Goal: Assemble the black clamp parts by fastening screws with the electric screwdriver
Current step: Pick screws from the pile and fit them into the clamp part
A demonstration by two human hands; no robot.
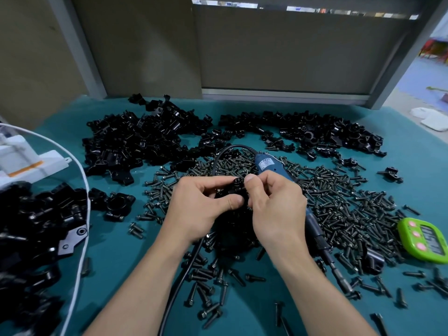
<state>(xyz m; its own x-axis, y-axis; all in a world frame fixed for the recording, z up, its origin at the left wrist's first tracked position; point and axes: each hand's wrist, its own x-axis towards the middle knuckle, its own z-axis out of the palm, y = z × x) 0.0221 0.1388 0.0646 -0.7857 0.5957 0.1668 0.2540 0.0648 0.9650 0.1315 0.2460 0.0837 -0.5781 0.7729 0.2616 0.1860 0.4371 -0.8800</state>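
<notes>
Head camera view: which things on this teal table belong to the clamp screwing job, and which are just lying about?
Belong to the job:
black clamp part, pinched by the left hand and right hand
electric screwdriver
loose screws
heaps of clamp parts

Just lying about:
green timer
white plastic piece at the left edge

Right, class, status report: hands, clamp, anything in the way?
Left hand and right hand both pinching black clamp part. Electric screwdriver lying under right hand. Loose screws all around.
</notes>
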